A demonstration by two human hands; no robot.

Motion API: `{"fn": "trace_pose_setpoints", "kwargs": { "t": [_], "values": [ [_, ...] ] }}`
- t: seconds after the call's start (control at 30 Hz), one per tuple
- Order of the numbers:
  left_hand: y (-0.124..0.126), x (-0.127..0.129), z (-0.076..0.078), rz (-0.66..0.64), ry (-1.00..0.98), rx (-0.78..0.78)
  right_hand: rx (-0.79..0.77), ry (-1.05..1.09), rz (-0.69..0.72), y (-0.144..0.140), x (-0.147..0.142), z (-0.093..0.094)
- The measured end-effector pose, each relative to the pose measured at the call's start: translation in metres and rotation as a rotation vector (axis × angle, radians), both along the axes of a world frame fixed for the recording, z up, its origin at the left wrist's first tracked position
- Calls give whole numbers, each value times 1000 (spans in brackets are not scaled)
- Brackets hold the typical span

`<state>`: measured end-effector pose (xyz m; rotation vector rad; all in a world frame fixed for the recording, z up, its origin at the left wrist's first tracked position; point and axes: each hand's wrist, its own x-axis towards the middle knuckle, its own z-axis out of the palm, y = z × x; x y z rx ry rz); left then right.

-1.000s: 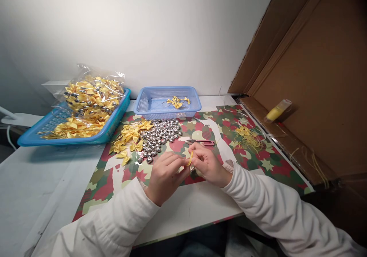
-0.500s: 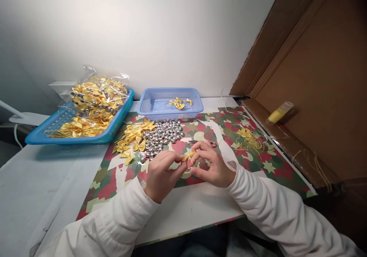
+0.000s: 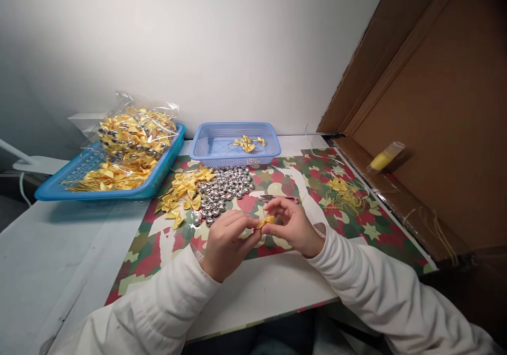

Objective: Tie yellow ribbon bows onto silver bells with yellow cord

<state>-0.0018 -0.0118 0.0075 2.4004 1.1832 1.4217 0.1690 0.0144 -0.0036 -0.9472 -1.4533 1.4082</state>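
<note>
Between my two hands, above the camouflage-patterned sheet, is a small yellow ribbon bow (image 3: 267,221). My left hand (image 3: 229,243) pinches its near left side between thumb and fingertips. On the other side, my right hand (image 3: 291,225) has thumb and fingers closed at the bow's right edge. A thin cord end shows above the bow; the rest is hidden by the fingers. Just beyond my hands lie dark-bladed thread snips (image 3: 273,198) with a pinkish handle. A pile of silver jingle bells (image 3: 227,186) and a heap of yellow bows (image 3: 186,186) lie to the left.
A light blue basket (image 3: 233,160) at the back holds several bows. At left, a blue tray (image 3: 51,190) carries more bows and a clear plastic bag (image 3: 138,128) of bows with bells. Yellow cord scraps (image 3: 346,194) lie right, near a clear tube (image 3: 386,157) and cardboard wall (image 3: 435,106).
The bow has turned and now shows its face more, slightly lower and to the right. My right fingers have drawn together at it, and the snips are less covered.
</note>
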Motion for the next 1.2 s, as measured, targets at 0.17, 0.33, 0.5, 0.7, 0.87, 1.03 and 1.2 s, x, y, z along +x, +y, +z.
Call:
{"fn": "trace_pose_setpoints", "kwargs": {
  "t": [0.17, 0.33, 0.5, 0.7, 0.87, 1.03, 1.2],
  "values": [
    [1, -1, 2, 33, -19, 23, -62, -35, 96, 4, 6, 6],
    [3, 0, 2, 16, 64, 55, -144, -39, 158, 5, 6, 12],
    [6, 0, 0, -1, 189, 126, -46, 20, 100, 3, 1, 5],
    [5, 0, -1, -29, 276, 78, -24, 97, -12, 6, 1, 3],
    [5, 0, -8, -58, 249, -39, -27, 289, -141, 15, 9, 13],
    [7, -1, -6, -37, 159, -305, -61, 397, -118, 22, 23, 24],
    [9, 1, 0, -29, 99, -512, -4, 407, -184, 28, 28, 24]
  ]
}}
